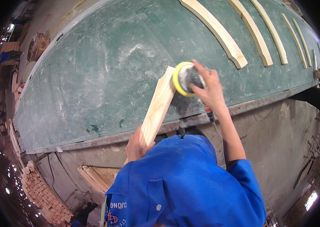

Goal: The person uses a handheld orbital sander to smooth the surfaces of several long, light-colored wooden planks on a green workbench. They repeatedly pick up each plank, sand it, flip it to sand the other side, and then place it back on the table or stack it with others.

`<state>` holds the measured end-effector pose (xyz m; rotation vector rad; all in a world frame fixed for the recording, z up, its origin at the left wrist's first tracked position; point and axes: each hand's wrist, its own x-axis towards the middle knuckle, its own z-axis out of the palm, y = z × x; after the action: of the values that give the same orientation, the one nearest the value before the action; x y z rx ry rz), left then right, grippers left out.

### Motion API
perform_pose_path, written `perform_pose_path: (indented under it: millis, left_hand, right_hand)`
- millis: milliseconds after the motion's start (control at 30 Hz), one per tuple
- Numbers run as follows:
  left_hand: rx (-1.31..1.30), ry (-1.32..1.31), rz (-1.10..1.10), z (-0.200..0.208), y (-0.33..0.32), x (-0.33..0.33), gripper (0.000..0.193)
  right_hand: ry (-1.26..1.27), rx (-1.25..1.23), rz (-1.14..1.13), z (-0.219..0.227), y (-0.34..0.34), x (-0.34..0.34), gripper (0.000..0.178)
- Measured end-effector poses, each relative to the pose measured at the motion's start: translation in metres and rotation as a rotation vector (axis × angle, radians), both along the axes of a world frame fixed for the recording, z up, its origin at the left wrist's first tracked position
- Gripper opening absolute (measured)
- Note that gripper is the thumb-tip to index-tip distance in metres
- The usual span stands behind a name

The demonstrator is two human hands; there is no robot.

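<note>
My right hand (210, 89) grips a round orbital sander (185, 78) with a yellow-edged pad and a dark body. Its pad is tilted on edge against the right side of a pale wooden board (157, 102), near the far end. A hose runs down from the sander beside my right forearm. My left hand (134, 146) holds the near end of the board, close to my body. The board slants away from me over the table's front edge, and its far end has a shaped, notched corner.
The long green worktable (92, 87) has a worn, dusty top. Several curved wooden pieces (220, 34) lie across its right half. At the far right another person's hand (318, 73) touches the table. Stacked wood strips (44, 195) stand on the floor at lower left.
</note>
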<state>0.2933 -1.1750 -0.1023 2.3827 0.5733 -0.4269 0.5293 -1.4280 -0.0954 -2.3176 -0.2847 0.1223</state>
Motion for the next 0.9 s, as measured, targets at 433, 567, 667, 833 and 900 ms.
perform_pose_path:
  millis: [433,567,667,833,900]
  left_hand:
    - [-0.152,0.103,0.068,0.007,-0.008,0.016,0.09]
    - [-0.248,0.188,0.173,-0.004,-0.006,0.01,0.09]
    - [-0.436,0.103,0.241,-0.016,-0.003,0.004,0.089]
    - [-0.558,0.102,0.298,-0.011,-0.008,0.011,0.086]
    - [-0.637,0.086,0.351,-0.009,-0.012,0.012,0.084]
  right_hand:
    - [0.263,-0.008,0.279,-0.005,0.03,-0.06,0.081]
    - [0.22,0.0,0.244,-0.017,0.024,-0.045,0.081]
    - [0.23,0.031,0.408,-0.002,0.026,-0.062,0.082]
    - [0.275,-0.014,0.359,0.001,0.029,-0.047,0.081]
    - [0.256,0.032,0.309,-0.005,0.026,-0.048,0.081]
